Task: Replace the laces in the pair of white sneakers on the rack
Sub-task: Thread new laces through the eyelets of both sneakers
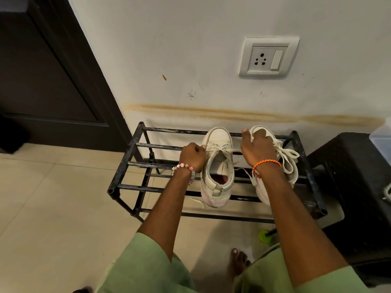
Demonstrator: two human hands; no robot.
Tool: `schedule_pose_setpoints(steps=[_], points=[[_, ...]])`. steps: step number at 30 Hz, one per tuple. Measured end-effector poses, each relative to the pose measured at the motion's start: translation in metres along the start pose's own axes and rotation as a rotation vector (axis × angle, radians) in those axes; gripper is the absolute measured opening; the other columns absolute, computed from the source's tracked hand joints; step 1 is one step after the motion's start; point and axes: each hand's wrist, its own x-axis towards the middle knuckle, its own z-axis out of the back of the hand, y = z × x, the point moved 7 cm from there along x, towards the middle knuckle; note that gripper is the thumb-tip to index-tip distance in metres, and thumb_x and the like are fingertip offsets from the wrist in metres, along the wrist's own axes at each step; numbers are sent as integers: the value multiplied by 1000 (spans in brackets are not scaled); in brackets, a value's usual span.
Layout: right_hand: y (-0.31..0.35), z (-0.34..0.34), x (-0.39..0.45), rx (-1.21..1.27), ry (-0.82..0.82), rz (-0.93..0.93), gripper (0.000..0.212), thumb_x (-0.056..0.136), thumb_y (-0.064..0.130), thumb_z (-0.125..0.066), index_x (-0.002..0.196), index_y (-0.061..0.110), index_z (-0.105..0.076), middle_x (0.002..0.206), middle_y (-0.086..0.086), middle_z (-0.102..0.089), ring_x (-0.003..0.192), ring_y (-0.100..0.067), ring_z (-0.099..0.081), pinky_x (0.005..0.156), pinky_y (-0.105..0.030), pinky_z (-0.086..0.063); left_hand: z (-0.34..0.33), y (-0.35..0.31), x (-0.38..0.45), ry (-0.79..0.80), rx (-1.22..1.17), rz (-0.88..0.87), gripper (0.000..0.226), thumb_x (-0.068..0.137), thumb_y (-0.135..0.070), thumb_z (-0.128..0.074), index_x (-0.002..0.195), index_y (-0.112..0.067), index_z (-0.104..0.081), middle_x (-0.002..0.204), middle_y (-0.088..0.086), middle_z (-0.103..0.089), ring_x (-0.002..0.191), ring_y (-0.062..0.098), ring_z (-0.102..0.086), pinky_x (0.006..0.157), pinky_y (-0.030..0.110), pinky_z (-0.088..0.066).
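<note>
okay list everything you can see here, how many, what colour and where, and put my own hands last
sneakers: two, white, laced, on the rack's top tier
rack: one, black metal, against the wall
socket plate: one, white, on the wall above the rack
door: one, dark, at left
stool: one, black, right of the rack
container: one, translucent, on the stool
green object: one, on the floor below the rack
left hand: grips the left sneaker's side
right hand: grips the right sneaker from above

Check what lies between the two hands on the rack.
Head view: the left sneaker lies between the left hand and the right hand, which rests on the right sneaker.
</note>
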Motion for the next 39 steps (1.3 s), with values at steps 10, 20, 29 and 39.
schedule_pose_setpoints(steps=[10, 20, 29, 39], points=[[13, 2, -8, -41, 165, 70, 48, 92, -1, -41, 136, -4, -21, 110, -19, -61, 103, -33, -57, 77, -29, -39, 7, -29, -25, 155, 93, -178, 37, 76, -42, -74, 97, -12, -71, 94, 1, -69, 88, 14, -62, 77, 29, -52], [23, 13, -6, -211, -14, 247, 22, 95, 26, -55, 103, 13, -72, 97, -15, -68, 93, -33, -60, 80, -36, -48, 13, -39, -31, 60, 228, -257, 28, 77, -26, -74, 100, -10, -74, 97, 7, -72, 88, 19, -66, 80, 35, -56], [30, -3, -13, 3, 80, 206, 24, 89, 2, -58, 111, 4, -69, 112, -14, -68, 105, -23, -62, 84, -11, -36, 8, -10, -20, 285, -274, 142, 29, 79, -11, -74, 105, -1, -68, 103, 15, -69, 93, 25, -66, 85, 41, -56], [48, -28, -29, -34, -65, 298, 17, 88, 1, -56, 89, 8, -71, 92, -14, -68, 85, -27, -62, 73, -28, -48, 10, 2, -19, 323, -429, 316, 5, 90, -7, -60, 88, -9, -64, 86, 7, -65, 73, 20, -62, 56, 28, -55]])
